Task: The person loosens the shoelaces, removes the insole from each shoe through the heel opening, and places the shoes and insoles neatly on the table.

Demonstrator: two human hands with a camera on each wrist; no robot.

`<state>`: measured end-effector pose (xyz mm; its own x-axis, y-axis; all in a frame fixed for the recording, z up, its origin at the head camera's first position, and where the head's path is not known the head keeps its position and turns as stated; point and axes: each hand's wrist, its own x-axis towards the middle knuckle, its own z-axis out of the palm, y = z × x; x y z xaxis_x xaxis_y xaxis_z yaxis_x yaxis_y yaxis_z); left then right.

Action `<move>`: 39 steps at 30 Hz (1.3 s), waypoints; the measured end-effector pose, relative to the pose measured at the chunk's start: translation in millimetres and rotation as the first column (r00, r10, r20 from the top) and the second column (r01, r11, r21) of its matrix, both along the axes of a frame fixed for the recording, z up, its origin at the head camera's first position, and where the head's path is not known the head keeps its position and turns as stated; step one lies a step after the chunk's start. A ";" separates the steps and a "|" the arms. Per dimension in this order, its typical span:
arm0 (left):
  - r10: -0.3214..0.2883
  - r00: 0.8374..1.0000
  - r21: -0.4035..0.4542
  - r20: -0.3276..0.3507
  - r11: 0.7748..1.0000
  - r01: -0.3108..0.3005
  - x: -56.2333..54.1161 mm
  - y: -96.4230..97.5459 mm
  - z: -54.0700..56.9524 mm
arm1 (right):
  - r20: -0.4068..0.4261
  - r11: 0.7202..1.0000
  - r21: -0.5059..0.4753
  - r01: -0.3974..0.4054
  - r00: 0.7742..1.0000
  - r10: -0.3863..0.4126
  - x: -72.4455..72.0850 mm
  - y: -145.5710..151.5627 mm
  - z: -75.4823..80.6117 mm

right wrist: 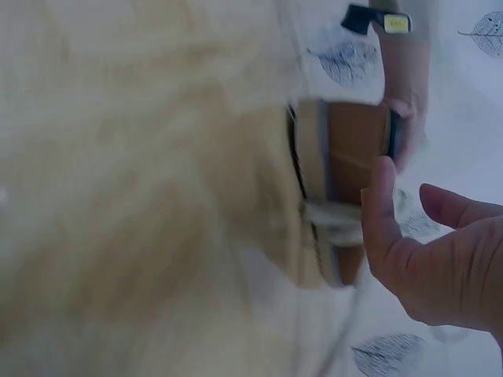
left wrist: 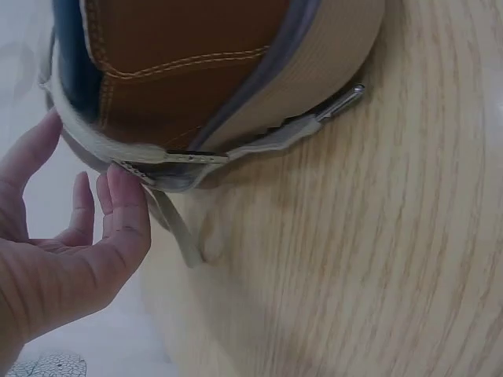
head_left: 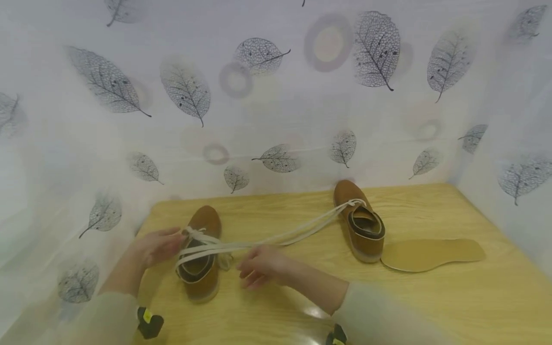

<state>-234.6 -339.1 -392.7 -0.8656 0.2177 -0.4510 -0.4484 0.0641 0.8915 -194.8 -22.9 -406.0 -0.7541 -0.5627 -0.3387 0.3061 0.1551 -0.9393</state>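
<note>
On the left of the table stands a brown shoe (head_left: 206, 218) with pale laces (head_left: 207, 249) lying across its opening. The laces stretch right to a second brown shoe (head_left: 352, 191), which leans slightly left at its toe. Beside the left shoe is my left hand (head_left: 163, 245); in the left wrist view its fingertips (left wrist: 126, 179) touch or nearly touch a lace (left wrist: 118, 147) with metal tips, with a gap between thumb and fingers. My right hand (head_left: 264, 266), fingers loosely bent, is right of that shoe by the laces. In the right wrist view nothing shows between its fingers.
A tan insole (head_left: 433, 255) lies flat right of the second shoe, close to its heel. Behind the wooden table (head_left: 267, 211) and along its sides hangs a white curtain (head_left: 284, 115) printed with leaves.
</note>
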 end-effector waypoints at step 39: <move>-0.002 0.996 -0.266 -0.088 0.964 -0.021 19.6 40.7 -22.4 | 0.452 0.802 -0.136 0.581 0.757 -0.472 39.8 -86.7 1.1</move>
<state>-215.0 -298.4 -415.1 -0.9054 0.0915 -0.4146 -0.3718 0.3009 0.8782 -155.0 -109.6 -404.9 -0.7968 -0.2192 -0.5630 0.6022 -0.3633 -0.7109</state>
